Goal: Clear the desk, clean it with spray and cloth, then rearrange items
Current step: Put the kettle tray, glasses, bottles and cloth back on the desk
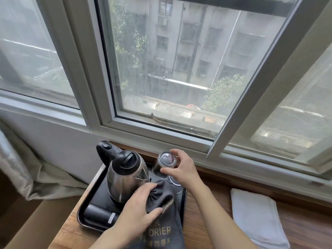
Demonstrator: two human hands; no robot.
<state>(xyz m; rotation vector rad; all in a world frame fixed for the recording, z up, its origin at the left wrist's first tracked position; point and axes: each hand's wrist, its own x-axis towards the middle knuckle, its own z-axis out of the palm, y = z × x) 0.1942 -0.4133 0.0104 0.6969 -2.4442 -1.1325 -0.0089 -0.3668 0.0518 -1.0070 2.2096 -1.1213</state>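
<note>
From the head camera, a black tray (86,211) sat on the wooden desk (206,221) under the window. On the tray stood a steel kettle (125,178). Right of the kettle, the right hand (181,168) gripped an upturned glass (166,159). In front of the kettle, the left hand (142,209) clutched a dark grey bag (165,212). A white cloth (255,216) lay well right of the tray.
</note>
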